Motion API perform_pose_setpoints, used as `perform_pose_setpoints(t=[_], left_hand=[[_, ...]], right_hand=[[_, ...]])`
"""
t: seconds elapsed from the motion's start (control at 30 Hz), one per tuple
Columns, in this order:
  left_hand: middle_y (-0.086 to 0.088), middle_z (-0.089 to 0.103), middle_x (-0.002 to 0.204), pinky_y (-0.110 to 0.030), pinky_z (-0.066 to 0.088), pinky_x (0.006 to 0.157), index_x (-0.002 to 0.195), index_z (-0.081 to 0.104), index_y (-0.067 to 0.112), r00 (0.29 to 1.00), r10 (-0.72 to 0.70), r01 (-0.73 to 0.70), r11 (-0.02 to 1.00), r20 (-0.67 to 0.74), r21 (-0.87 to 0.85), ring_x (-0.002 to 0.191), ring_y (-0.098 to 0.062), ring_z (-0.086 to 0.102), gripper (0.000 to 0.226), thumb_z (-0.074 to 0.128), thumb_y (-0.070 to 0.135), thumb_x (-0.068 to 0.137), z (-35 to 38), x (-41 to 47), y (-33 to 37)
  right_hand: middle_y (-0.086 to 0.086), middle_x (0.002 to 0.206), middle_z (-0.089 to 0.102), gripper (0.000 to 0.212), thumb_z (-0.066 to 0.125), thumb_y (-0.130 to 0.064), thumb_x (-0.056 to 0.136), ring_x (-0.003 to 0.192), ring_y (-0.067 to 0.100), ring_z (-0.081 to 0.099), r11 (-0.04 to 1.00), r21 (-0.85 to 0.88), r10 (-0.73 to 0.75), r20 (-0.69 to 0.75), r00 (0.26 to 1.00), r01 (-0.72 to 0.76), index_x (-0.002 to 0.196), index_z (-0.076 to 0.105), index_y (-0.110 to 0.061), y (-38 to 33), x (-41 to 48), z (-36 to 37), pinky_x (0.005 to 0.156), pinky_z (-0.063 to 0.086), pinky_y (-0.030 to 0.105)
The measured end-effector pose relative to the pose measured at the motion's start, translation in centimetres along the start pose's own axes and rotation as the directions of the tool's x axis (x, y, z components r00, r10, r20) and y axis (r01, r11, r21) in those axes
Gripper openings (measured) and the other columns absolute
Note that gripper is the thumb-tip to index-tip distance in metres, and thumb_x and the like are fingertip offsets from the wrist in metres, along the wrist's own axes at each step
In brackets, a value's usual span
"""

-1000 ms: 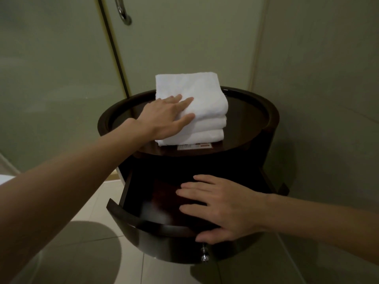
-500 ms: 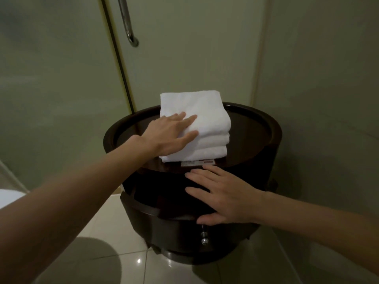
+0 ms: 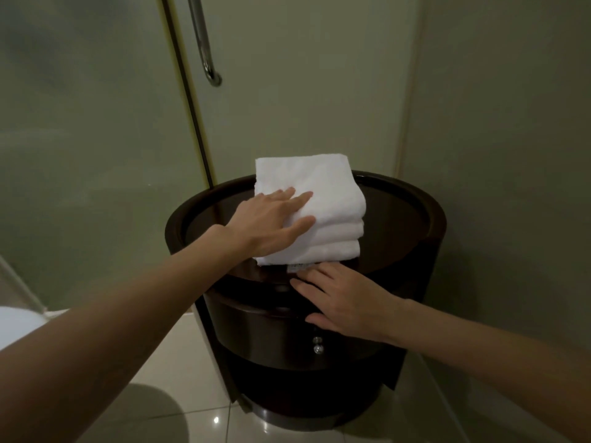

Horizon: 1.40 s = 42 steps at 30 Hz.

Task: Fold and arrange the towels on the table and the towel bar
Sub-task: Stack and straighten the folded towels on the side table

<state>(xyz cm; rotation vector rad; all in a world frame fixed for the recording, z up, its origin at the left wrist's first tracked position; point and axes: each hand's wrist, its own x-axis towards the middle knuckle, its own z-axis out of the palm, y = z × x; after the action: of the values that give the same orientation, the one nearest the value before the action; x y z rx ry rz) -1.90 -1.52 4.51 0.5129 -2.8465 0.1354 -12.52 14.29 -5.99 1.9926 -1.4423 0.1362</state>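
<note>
Drawer (image 3: pixel 271 327) now shut flush, pushed home by my right hand (image 3: pixel 348 305), which rests flat and empty on its front; left hand (image 3: pixel 271 219) lies flat, gripping nothing, atop the folded towels (image 3: pixel 319 187) stacked left of centre on the table (image 3: pixel 415 225), so I judge this stack done.

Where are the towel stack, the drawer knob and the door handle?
towel stack (image 3: pixel 332 190): head view, top towel's upper face.
drawer knob (image 3: pixel 317 348): head view, its shiny front.
door handle (image 3: pixel 202 43): head view, lower metal shaft.
</note>
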Motion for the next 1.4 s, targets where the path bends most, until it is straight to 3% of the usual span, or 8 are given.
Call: perform_pose_setpoints(t=[0.2,0.43,0.83,0.97,1.1,1.17,1.23,1.4], left_hand=[[0.002,0.022,0.158,-0.042,0.033,0.108,0.149,0.015,0.041,1.0,0.007,-0.007,1.0,0.011,-0.003,0.141,-0.025,0.03,0.067,0.019,0.069,0.089,0.2,-0.1,-0.3],[0.002,0.024,0.157,-0.043,0.034,0.108,0.149,0.017,0.041,1.0,0.01,-0.01,1.0,-0.004,-0.012,0.141,-0.025,0.03,0.067,0.021,0.069,0.088,0.4,-0.1,-0.4],[0.0,0.02,0.158,-0.038,0.031,0.109,0.151,0.013,0.037,0.999,0.043,-0.043,0.999,0.007,0.024,0.141,-0.024,0.029,0.07,0.029,0.065,0.088,0.0,-0.3,-0.4],[-0.008,0.013,0.159,-0.036,0.021,0.114,0.152,0.003,0.026,0.994,0.108,-0.111,0.989,0.035,0.097,0.143,-0.025,0.022,0.078,0.041,0.058,0.092,-0.3,-0.3,-0.6],[-0.013,0.012,0.158,-0.043,0.007,0.119,0.152,0.007,0.021,0.986,0.16,-0.15,0.971,-0.039,0.184,0.147,-0.028,0.009,0.085,0.033,0.064,0.084,0.0,-1.1,-1.6],[-0.016,0.024,0.154,-0.048,0.01,0.118,0.149,0.021,0.018,0.974,0.185,-0.148,0.958,-0.134,0.247,0.145,-0.032,0.018,0.087,0.035,0.066,0.078,0.4,-2.0,-1.7],[-0.019,0.034,0.149,-0.051,0.019,0.115,0.147,0.025,0.013,0.968,0.194,-0.142,0.946,-0.158,0.29,0.14,-0.036,0.029,0.094,0.043,0.067,0.072,1.3,-2.8,-1.6],[-0.019,0.022,0.153,-0.048,0.022,0.116,0.148,-0.006,0.017,0.979,0.162,-0.122,0.953,-0.126,0.277,0.142,-0.036,0.021,0.116,0.06,0.067,0.067,3.0,-2.9,-1.9]], right_hand=[[0.009,0.113,0.066,0.052,0.067,-0.037,0.08,0.1,0.023,0.061,1.0,0.003,-0.011,-0.053,0.999,0.012,0.122,0.062,-0.007,0.0,0.6,0.7,0.088,0.052,0.036],[0.01,0.105,0.067,0.036,0.047,-0.023,0.091,0.093,0.026,0.062,0.999,0.033,0.024,-0.1,0.995,-0.021,0.117,0.064,-0.006,-0.1,0.9,1.7,0.08,0.052,0.038],[0.008,0.098,0.068,0.024,0.052,-0.013,0.094,0.087,0.022,0.063,0.999,0.006,0.05,-0.188,0.981,-0.05,0.112,0.067,-0.008,-0.5,1.1,2.0,0.08,0.053,0.035],[0.01,0.111,0.065,0.039,0.048,-0.03,0.091,0.099,0.024,0.061,0.996,0.058,0.076,-0.036,0.996,-0.074,0.121,0.06,-0.008,-0.6,1.4,0.5,0.086,0.053,0.037],[0.014,0.118,0.063,0.028,0.045,-0.017,0.097,0.108,0.027,0.057,0.989,0.019,0.147,-0.186,0.971,-0.147,0.12,0.06,-0.009,-0.4,1.5,-1.8,0.094,0.048,0.041],[0.02,0.131,0.055,0.034,0.043,-0.018,0.095,0.122,0.033,0.05,0.966,-0.093,0.215,-0.218,0.952,-0.239,0.126,0.053,-0.011,0.5,1.7,-2.6,0.103,0.041,0.05],[0.024,0.145,0.038,0.055,0.058,-0.027,0.085,0.135,0.04,0.037,0.938,-0.18,0.278,-0.119,0.953,-0.296,0.136,0.043,-0.011,1.6,2.0,-2.9,0.109,0.03,0.059],[0.024,0.151,0.02,0.111,0.085,-0.041,0.056,0.139,0.044,0.022,0.911,-0.249,0.367,0.122,0.922,-0.33,0.146,0.027,-0.011,4.0,3.7,-3.0,0.104,0.024,0.07]])
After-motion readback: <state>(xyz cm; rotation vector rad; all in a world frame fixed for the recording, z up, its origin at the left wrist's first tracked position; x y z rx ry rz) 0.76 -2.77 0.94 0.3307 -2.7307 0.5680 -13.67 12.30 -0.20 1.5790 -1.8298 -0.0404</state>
